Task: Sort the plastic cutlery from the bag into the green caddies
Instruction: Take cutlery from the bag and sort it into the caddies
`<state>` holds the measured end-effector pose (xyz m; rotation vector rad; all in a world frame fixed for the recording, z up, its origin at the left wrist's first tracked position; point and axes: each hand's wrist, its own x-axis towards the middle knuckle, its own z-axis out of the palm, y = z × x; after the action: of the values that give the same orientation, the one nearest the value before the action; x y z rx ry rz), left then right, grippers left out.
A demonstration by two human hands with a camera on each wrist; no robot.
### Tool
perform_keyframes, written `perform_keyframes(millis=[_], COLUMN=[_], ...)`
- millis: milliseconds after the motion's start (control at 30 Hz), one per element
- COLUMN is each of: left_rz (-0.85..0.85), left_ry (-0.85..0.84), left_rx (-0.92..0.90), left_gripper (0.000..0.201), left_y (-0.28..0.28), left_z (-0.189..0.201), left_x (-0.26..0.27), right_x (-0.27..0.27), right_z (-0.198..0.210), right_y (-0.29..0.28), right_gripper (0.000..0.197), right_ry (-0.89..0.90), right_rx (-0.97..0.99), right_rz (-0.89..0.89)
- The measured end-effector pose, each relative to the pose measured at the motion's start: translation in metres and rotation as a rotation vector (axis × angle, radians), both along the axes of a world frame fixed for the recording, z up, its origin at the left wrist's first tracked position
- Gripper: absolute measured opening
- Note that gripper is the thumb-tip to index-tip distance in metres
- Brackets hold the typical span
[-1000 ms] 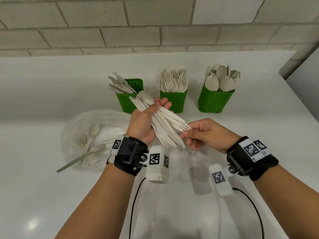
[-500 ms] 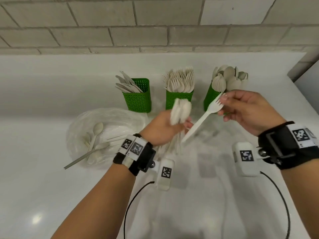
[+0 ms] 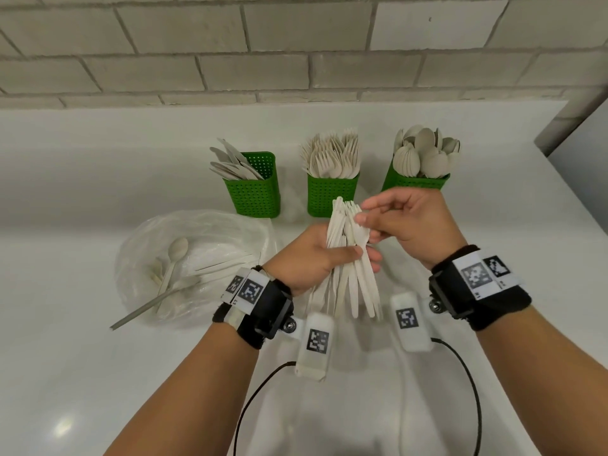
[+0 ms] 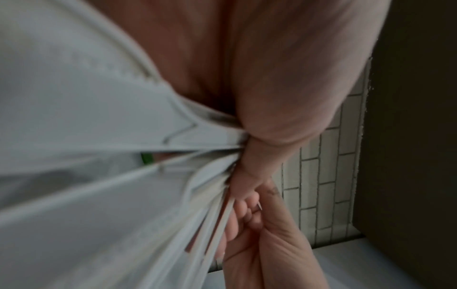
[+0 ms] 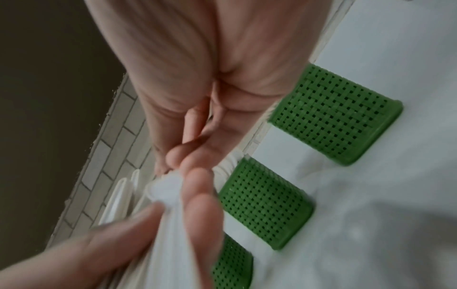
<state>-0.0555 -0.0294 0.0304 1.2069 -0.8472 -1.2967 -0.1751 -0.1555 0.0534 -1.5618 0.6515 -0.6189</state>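
A white counter (image 3: 98, 373) runs up to a pale brick wall (image 3: 296, 44), with three green caddies in a row near the back: knives (image 3: 255, 192), forks (image 3: 330, 194) and spoons (image 3: 413, 182). In front of them the left hand (image 3: 309, 258) is raised over the counter, fingers and thumb wrapped round an upright bundle (image 3: 348, 258) of white cutlery, handles hanging below the fist. The right hand (image 3: 411, 228) comes in from the side, thumb and forefinger pinching a piece at the top of the bundle; which piece I can't tell, the heads overlap. Both wrist views are blurred, mostly palm and white plastic. To the left, a clear bag (image 3: 194, 258) lies slumped on the counter, a spoon and a few other pieces inside, one long handle poking out.
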Motion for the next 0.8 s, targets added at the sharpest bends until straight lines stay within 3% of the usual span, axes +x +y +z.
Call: perform_keyframes(millis=[100, 167, 233, 333, 367, 533, 667, 800], left_rz=[0.076, 0.131, 0.188, 0.267, 0.280, 0.287, 0.283, 0.281], left_ry=[-0.014, -0.041, -0.069, -0.067, -0.054, -0.044, -0.007, -0.043], left_rx=[0.008, 0.003, 0.007, 0.010, 0.008, 0.030, 0.038, 0.097], left_gripper=[0.018, 0.017, 0.020, 0.017, 0.017, 0.021, 0.020, 0.013], left_y=[-0.001, -0.004, -0.007, -0.011, -0.011, -0.011, -0.013, -0.012], left_z=[-0.003, -0.004, -0.007, -0.009, -0.010, -0.015, -0.016, -0.020], left_x=[0.000, 0.002, 0.005, 0.007, 0.007, 0.010, 0.009, 0.010], right_x=[-0.001, -0.004, -0.004, -0.002, -0.001, -0.001, 0.005, 0.005], right_z=[-0.010, -0.015, -0.019, -0.017, -0.017, -0.023, -0.019, -0.017], right_y=[0.005, 0.010, 0.018, 0.029, 0.030, 0.028, 0.031, 0.030], right_gripper=[0.019, 0.022, 0.038, 0.039, 0.034, 0.014, 0.017, 0.035], right_ry=[0.115, 0.302, 0.432, 0.340, 0.305, 0.308, 0.408, 0.465], right_rx=[-0.082, -0.232, -0.208, 0.189, 0.227, 0.219, 0.155, -0.149], right_rz=[-0.022, 0.106, 0.265, 0.342, 0.338, 0.306, 0.219, 0.274])
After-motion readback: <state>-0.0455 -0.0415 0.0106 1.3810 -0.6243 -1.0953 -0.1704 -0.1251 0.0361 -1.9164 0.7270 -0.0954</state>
